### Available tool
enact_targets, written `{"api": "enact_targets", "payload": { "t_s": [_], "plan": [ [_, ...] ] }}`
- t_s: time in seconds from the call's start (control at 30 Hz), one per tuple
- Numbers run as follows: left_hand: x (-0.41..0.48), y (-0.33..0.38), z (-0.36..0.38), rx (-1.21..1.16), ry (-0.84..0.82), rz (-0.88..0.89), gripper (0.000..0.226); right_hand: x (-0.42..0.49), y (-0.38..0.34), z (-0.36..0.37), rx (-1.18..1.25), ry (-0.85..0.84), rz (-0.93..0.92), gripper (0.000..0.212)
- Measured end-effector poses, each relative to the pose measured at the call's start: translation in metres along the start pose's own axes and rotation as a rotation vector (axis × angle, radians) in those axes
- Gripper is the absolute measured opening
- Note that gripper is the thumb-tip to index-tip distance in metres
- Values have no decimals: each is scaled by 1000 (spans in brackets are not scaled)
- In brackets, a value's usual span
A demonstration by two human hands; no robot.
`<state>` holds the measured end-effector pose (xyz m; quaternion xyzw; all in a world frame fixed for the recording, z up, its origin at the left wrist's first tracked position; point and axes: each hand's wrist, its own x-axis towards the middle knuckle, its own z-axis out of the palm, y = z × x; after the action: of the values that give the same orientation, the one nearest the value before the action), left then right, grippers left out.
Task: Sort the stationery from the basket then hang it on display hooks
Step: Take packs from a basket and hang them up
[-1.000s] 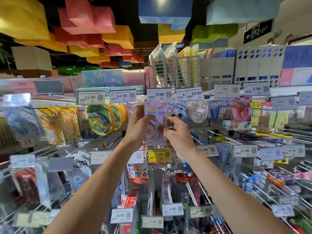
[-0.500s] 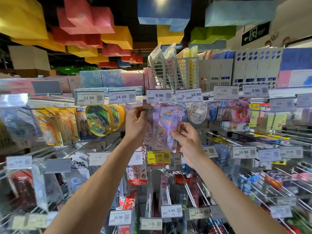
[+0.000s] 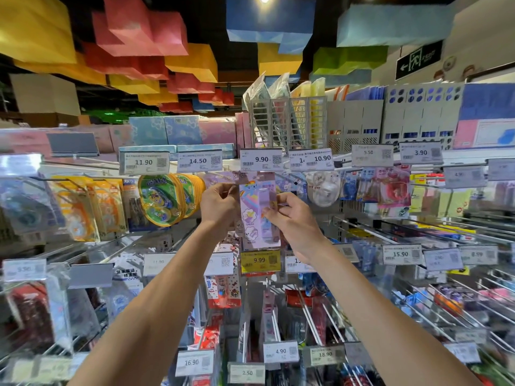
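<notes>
A pink and purple stationery pack [image 3: 256,215] with a rainbow print hangs just under the 9.90 price tag [image 3: 261,159] at the middle of the display. My left hand [image 3: 218,206] pinches the pack's upper left edge. My right hand [image 3: 289,218] pinches its right side, fingers curled over the front. The hook's tip is hidden behind the tag and the pack. The basket is not in view.
Rows of metal display hooks [image 3: 359,227] with price tags fill the rack. Green and yellow round packs [image 3: 163,200] hang to the left, a white pack [image 3: 324,188] to the right. A yellow 9.99 tag [image 3: 260,260] sits just below the pack. File holders [image 3: 287,121] stand on top.
The pack, tilted and fanned half a second ago, now hangs straight under the 9.90 tag. My right hand has risen from its lower right corner to its middle right side.
</notes>
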<state>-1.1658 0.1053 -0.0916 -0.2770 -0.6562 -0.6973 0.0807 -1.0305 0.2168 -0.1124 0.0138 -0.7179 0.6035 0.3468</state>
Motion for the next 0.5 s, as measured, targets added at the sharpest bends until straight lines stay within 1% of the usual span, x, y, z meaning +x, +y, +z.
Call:
{"api": "enact_targets", "payload": {
  "t_s": [0.2, 0.37, 0.5],
  "plan": [
    [-4, 2, -8, -67, -11, -77, 14, 13, 1, 11, -112, 56, 28, 10],
    [-9, 8, -13, -1, 12, -47, 14, 31, 13, 18, -215, 116, 95, 16],
    [-13, 5, -16, 55, -23, -20, 10, 43, 16, 17, -314, 144, 131, 16]
  ]
}}
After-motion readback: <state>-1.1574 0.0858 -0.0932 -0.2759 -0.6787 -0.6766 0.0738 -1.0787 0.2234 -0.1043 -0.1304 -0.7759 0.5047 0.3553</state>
